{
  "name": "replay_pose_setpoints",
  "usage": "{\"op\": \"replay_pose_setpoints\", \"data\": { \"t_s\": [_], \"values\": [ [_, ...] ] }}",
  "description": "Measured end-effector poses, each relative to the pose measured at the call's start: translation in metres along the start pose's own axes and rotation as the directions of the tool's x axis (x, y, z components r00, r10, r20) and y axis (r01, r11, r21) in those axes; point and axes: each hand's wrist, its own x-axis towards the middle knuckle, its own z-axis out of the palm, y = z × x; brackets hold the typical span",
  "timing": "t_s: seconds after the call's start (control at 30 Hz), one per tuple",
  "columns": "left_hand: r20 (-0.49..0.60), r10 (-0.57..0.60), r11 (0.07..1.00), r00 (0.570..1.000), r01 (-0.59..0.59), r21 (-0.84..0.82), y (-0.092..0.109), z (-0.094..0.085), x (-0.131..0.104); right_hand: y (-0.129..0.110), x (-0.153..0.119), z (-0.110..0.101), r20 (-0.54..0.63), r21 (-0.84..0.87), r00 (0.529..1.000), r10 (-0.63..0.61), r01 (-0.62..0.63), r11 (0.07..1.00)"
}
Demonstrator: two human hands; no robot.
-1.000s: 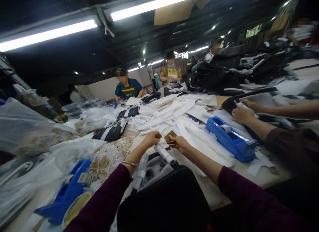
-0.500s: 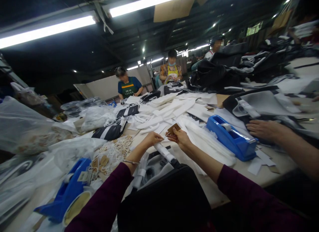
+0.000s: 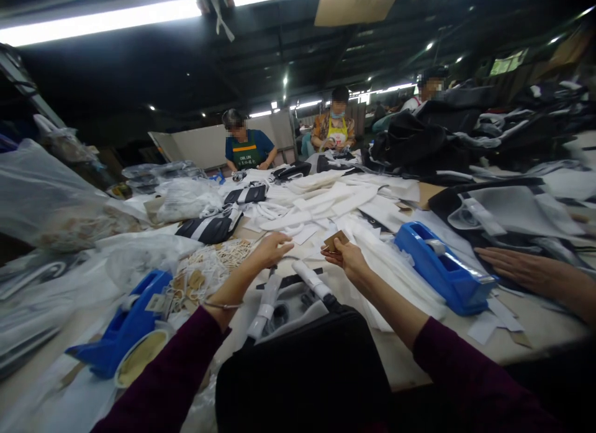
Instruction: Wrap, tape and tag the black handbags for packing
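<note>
Flat brown square card [image 3: 332,239] edge-pinched in right hand [image 3: 350,259]. Left hand [image 3: 272,249] nine o'clock, across open gap; fingers half-curled, can't tell hold.

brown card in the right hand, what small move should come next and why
Probably bring the left hand across to the brown card: the right hand alone grips it, while the left is apart from it, its fingertips near the top end of the white-wrapped handle on the black bag.
</note>
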Motion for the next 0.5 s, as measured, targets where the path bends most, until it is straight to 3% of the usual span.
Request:
{"op": "replay_pose_setpoints", "data": {
  "t_s": [0.1,0.2,0.3,0.37,0.43,0.5],
  "values": [
    [-0.222,-0.049,0.993,0.974,0.023,-0.118,-0.014,-0.036,-0.055,0.007,0.003,-0.004,-0.01,-0.031,0.998,0.065,-0.066,0.997],
    [-0.29,-0.256,0.936,0.922,0.161,-0.314,-0.039,-0.051,-0.13,0.01,-0.009,-0.01,-0.021,-0.05,0.994,0.103,-0.104,0.993],
    [-0.235,-0.462,0.826,0.855,0.319,-0.464,-0.068,-0.039,-0.2,0.011,-0.042,-0.025,0.034,-0.119,0.993,0.116,-0.112,0.987],
    [-0.14,-0.566,0.714,0.812,0.399,-0.575,-0.082,-0.022,-0.232,0.013,-0.071,-0.038,0.084,-0.217,0.989,0.123,-0.102,0.971],
    [-0.06,-0.635,0.589,0.77,0.433,-0.683,-0.088,-0.004,-0.247,0.016,-0.098,-0.051,0.094,-0.305,0.982,0.163,-0.128,0.944],
    [-0.029,-0.658,0.475,0.752,0.385,-0.791,-0.087,0.011,-0.25,0.019,-0.122,-0.058,0.062,-0.323,0.976,0.209,-0.178,0.93]
  ]
}}
